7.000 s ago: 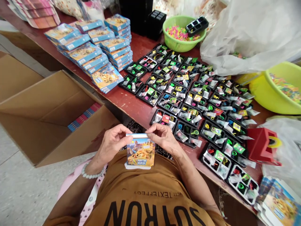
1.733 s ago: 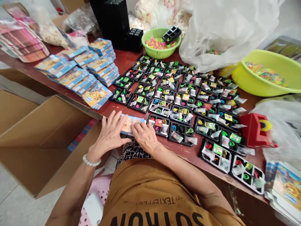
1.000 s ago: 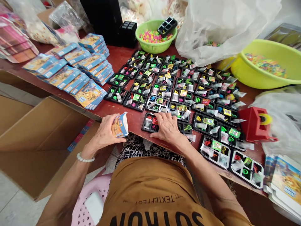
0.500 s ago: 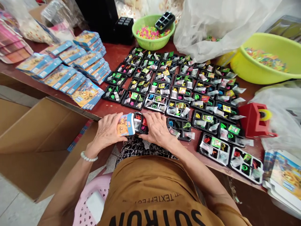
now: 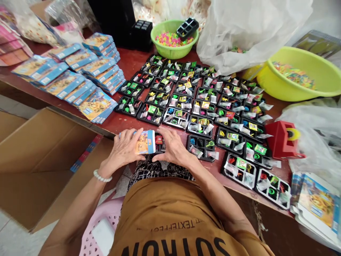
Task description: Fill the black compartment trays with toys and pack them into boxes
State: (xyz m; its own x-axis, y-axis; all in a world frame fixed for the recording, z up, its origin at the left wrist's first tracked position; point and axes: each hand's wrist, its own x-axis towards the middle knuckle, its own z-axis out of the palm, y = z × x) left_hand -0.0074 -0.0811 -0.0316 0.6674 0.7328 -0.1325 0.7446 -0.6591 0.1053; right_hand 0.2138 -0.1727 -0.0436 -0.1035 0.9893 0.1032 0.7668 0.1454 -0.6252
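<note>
My left hand [image 5: 125,145] is wrapped round a blue and orange printed box [image 5: 145,142] at the table's front edge. Out of the box's right end sticks a black compartment tray [image 5: 159,139] with small red pieces in it. My right hand [image 5: 173,146] grips the tray's right end, thumb at the front edge and fingers behind. Part of the tray is inside the box and part is under my right hand. Just right of that hand lies another filled black tray [image 5: 201,146]. Rows of similar trays [image 5: 176,116] with colourful pieces and small packets lie behind.
Stacked printed boxes [image 5: 69,85] stand at the left, above an open carton [image 5: 34,167]. A green basket [image 5: 173,49] and a yellow-green basin [image 5: 295,81] hold small pieces. A red tape dispenser [image 5: 279,140] and flat printed boxes [image 5: 317,199] are at the right.
Less of the tray shows between the box and my right hand, and its visible part has gone further into the box. The camera view has shifted slightly.
</note>
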